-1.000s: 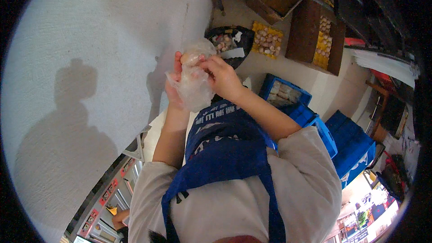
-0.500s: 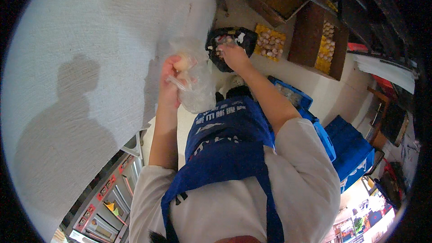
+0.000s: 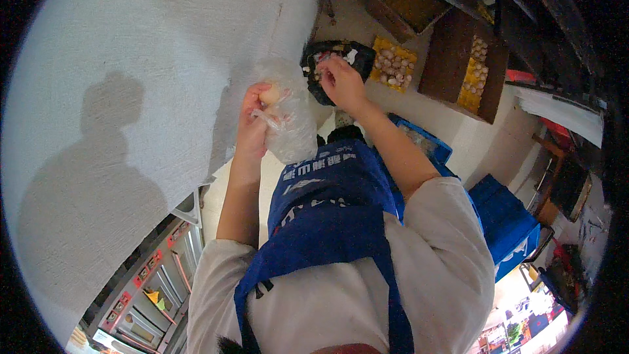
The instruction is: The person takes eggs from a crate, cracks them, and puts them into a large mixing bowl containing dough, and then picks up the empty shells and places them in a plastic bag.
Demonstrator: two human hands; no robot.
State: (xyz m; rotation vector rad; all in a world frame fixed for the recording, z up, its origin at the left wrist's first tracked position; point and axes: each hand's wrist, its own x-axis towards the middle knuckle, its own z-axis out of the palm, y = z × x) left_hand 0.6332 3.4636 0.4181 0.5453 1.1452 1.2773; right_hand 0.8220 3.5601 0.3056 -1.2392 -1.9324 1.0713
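In the head view, the only one I have, I take the black-lined bin (image 3: 365, 67) as my landmark. My left hand (image 3: 252, 118) is to the left of the bin and on the side nearer my body, partly closed, its fingers curled around a pale round thing (image 3: 269, 94) and a clear plastic bag (image 3: 291, 134). That round thing looks like an egg; I can't tell whether the film covers it wholly or only in part. The bag hangs loose to the right of the fingers, towards the bin.

My right hand (image 3: 344, 85) is over the bin's near side, fingers bent inward with the tips above the contents; I can't tell whether they pinch anything. A yellow tray (image 3: 378, 44) of round pale pieces lies just right of the bin, with a brown carton (image 3: 439, 72) beyond it.

To do this well, I'd keep the left grip light but cupped from below, since the piece is probably smooth and perhaps fragile, and slick film could let it roll. I'd hold the bag's loose part away from the bin's rim, and let the right fingers clear fully before bringing them back left to the round thing, which sits against the left fingertips, well apart from the right hand.
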